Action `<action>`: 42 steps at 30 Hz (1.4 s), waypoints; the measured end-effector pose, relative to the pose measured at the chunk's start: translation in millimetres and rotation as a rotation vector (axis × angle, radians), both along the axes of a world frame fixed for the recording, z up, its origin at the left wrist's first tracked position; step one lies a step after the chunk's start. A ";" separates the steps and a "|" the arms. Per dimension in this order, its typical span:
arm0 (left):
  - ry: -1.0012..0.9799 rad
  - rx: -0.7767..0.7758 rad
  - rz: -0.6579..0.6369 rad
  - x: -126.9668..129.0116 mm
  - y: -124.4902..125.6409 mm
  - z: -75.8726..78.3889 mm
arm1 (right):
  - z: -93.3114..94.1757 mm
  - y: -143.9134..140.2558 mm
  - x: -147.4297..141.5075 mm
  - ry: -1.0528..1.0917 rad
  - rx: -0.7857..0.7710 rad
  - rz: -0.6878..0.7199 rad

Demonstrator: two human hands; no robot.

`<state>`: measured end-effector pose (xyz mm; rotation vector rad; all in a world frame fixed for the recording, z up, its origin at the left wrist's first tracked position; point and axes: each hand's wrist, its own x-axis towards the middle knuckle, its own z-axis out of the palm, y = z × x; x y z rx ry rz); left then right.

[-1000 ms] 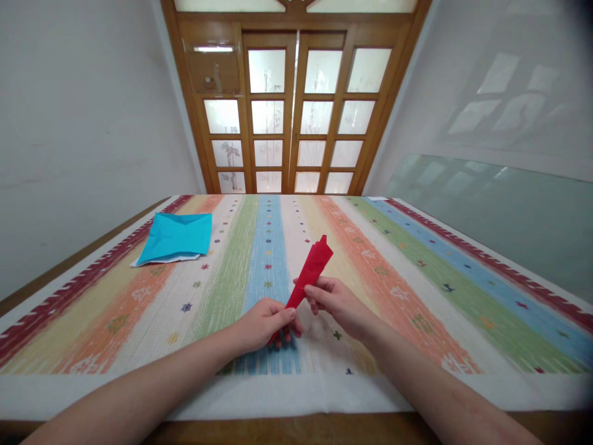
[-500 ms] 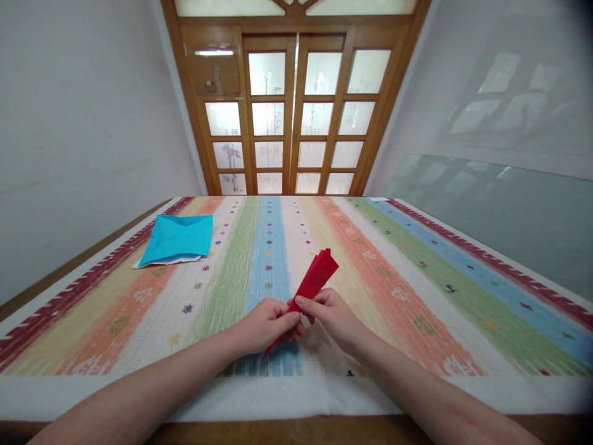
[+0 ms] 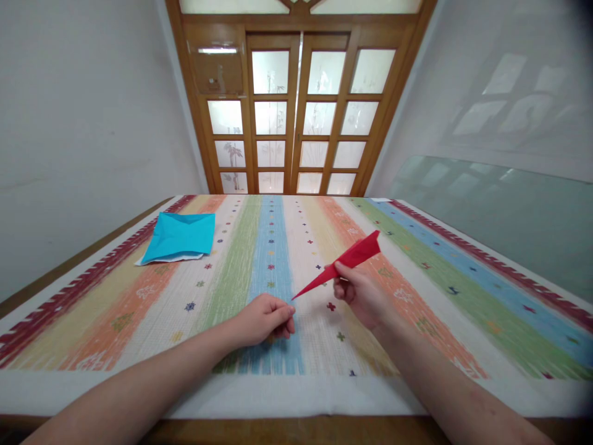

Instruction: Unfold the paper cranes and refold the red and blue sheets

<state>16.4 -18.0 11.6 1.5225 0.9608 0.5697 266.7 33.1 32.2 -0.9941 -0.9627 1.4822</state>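
Right hand (image 3: 364, 295) pinches the red paper plane (image 3: 345, 262), nose aimed down-left at the loosely curled, empty left hand (image 3: 265, 318) (tail up-right).

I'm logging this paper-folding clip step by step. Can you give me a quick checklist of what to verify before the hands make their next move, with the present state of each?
1. Right hand grips the red folded paper at its middle: ok.
2. Paper is lifted off the striped tablecloth, its pointed tip aimed down toward the left hand: ok.
3. Left hand is off the paper, loosely curled and resting on the cloth: ok; the tip ends just short of its fingertips.
4. Paper's folds lie flat and even: cannot tell; only one face shows.
5. Blue paper sheet lies flat at the far left, well apart from both hands: ok.
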 end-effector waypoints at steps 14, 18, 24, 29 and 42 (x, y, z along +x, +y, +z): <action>-0.266 -0.193 0.202 -1.1 10.1 -8.1 | -10.5 -13.6 -19.7 -0.038 0.164 0.223; -0.252 -0.274 0.048 -0.9 4.9 -5.2 | -17.6 -19.0 -28.1 -0.061 0.169 0.335; -0.213 -0.263 0.108 -0.1 5.0 -5.9 | -17.6 -23.2 -30.5 0.025 0.136 0.396; -0.202 -0.227 0.200 1.1 10.2 -12.5 | -16.7 -25.8 -32.3 -0.041 0.153 0.383; -0.258 -0.194 0.229 -0.1 10.9 -14.0 | -20.5 -26.4 -35.9 -0.085 0.086 0.384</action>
